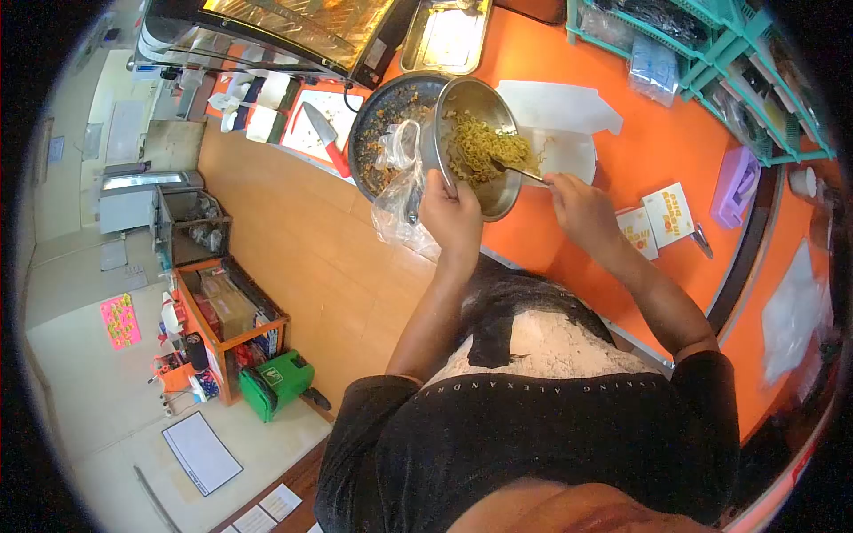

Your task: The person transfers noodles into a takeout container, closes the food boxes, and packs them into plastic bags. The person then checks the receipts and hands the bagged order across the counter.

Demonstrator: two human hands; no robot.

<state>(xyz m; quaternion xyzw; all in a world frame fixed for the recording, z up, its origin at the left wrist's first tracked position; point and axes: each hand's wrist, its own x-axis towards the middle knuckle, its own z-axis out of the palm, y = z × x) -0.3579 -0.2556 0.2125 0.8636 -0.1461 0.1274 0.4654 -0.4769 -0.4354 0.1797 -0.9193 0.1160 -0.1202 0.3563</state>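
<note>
My left hand [451, 213] grips the near rim of a steel mixing bowl [433, 142], which is tilted to the right. Yellow noodles [475, 147] lie in the bowl, some reaching its right rim. My right hand [582, 209] is closed around the handle of a metal spoon [529, 174]; its tip is among the noodles. Under the bowl's right side is an open white paper food box [573, 160] with its lid flap [564, 105] folded back. A few noodles show at the box's edge. A clear plastic bag [400, 209] hangs beside my left hand.
A dark pan [373, 111] with food bits stands left of the bowl. A red-handled knife [327, 138] lies on a white board. Behind are a metal tray [447, 35] and a glass display case [302, 27]. Teal baskets [702, 67], printed cards [668, 213] and a purple holder [736, 186] are right.
</note>
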